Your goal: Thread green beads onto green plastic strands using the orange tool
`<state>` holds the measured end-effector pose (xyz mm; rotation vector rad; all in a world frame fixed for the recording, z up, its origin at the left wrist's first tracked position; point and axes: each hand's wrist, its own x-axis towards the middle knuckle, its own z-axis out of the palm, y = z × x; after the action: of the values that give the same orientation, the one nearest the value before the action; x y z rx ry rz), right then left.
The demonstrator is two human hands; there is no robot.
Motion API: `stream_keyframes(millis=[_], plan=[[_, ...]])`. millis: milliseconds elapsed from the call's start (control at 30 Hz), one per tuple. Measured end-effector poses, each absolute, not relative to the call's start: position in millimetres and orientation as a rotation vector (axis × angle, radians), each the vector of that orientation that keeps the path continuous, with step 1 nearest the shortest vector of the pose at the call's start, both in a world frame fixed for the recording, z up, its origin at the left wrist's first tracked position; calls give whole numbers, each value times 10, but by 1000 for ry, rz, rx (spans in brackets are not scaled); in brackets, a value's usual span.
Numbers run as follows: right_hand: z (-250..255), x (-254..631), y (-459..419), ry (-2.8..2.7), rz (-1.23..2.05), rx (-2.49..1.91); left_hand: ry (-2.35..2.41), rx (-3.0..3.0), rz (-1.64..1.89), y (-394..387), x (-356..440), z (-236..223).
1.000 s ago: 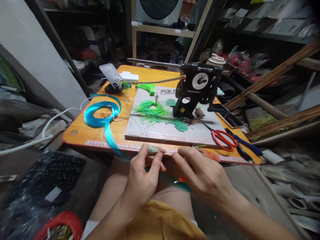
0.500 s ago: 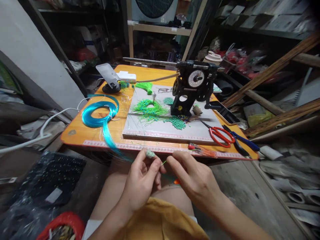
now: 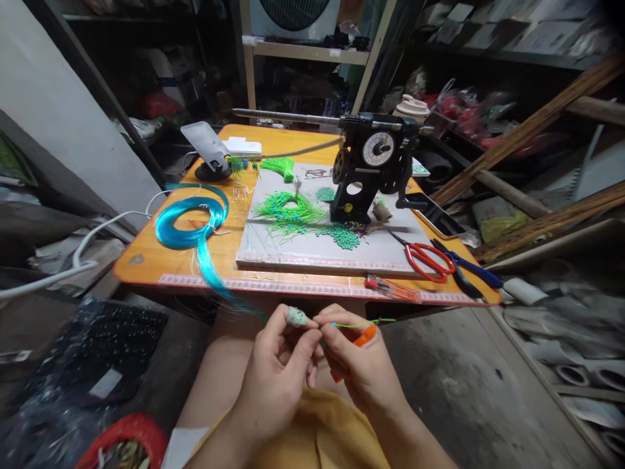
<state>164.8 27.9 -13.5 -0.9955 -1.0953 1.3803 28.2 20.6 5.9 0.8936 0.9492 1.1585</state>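
Note:
My left hand (image 3: 280, 361) is closed in a pinch, its index finger wrapped in a pale green covering (image 3: 296, 317). A strand of glossy blue line (image 3: 215, 277) runs from a coil on the table to behind these fingers, where its end is hidden. Thumb and index of my right hand (image 3: 359, 355) pinch a thin green cord (image 3: 359, 324) with a small blue bead, its tail pointing right. An orange-handled tool (image 3: 365, 335) is tucked in the same palm; its working end is hidden. The fingertips of both hands meet above my lap.
On the orange table (image 3: 139, 260) stands a black hand-cranked winder (image 3: 359, 169) with a long rod, on a pale board (image 3: 385, 254). Green beaded cords (image 3: 288, 215) and teal beads (image 3: 346, 238) lie there. Red-handled scissors (image 3: 430, 260), blue-handled pliers (image 3: 469, 270) and a phone (image 3: 439, 215) are at right.
My right hand has come in against the left fingertips and turned, bringing the orange tool and the green cord's tail into clearer view. My left hand stays nearly in place. The view shifted slightly.

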Motion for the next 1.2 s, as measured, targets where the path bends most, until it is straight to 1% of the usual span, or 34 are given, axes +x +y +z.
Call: stream_keyframes(millis=[67, 133, 267, 367, 467, 567, 667, 833, 900, 1067, 1200], plan=[[-200, 1642, 272, -945, 1430, -950, 987, 885, 1144, 166, 273, 48], [-187, 1686, 272, -906, 1395, -917, 1026, 866, 1142, 140, 257, 37], [9, 1803, 282, -1146, 1309, -899, 1036, 890, 1079, 122, 206, -2], [170, 1806, 293, -1343, 1195, -895, 937, 916, 1022, 124, 151, -1], [265, 1762, 299, -1404, 1102, -885, 735, 845, 986, 145, 96, 57], [272, 1739, 285, -1435, 1080, -862, 710, 789, 943, 182, 78, 139], [194, 1725, 253, -1327, 1143, -891, 806, 780, 940, 211, 106, 208], [88, 1630, 216, -709, 1381, -958, 911, 729, 1028, 221, 179, 261], [99, 1594, 212, -570, 1455, -963, 920, 703, 1072, 222, 205, 267], [112, 1581, 211, -481, 1612, -874, 927, 670, 1151, 218, 263, 258], [107, 1564, 212, -439, 1669, -808, 855, 719, 1148, 208, 280, 204]])
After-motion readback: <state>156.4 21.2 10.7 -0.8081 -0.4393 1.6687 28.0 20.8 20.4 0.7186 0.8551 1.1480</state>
